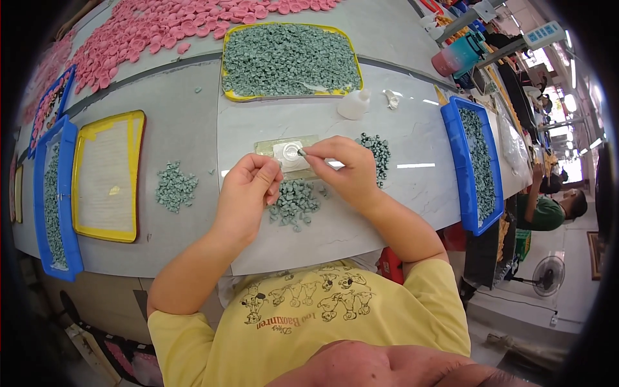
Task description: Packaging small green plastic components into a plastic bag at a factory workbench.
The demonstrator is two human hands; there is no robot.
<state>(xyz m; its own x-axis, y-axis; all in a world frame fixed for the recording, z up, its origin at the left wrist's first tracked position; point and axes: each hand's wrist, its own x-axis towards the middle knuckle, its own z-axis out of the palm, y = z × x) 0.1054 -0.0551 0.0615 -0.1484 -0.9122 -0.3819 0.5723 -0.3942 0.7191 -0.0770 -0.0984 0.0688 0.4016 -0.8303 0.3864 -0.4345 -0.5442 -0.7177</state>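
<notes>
My right hand (348, 169) pinches a small dark green piece (301, 153) between thumb and fingertips. It hovers at the right rim of a small round white dish (291, 153), which sits on a pale greenish slab (265, 147). Left of the dish, my left hand (245, 190) is closed, thumb pressed against the curled fingers; whatever it holds is hidden. Just in front of the slab lies a heap of small grey-green pieces (295, 205). Darker, shinier green pieces (379, 149) are heaped beyond my right hand. Another grey-green heap (175, 187) lies to the left.
A yellow-rimmed tray (290, 61) full of green pieces stands at the back, beside a white squeeze bottle (354, 105). Pink cup-shaped pieces (174, 29) spread behind. Blue bins (454, 151) flank the table; another yellow-rimmed tray (137, 174) lies left. A person (548, 211) is far right.
</notes>
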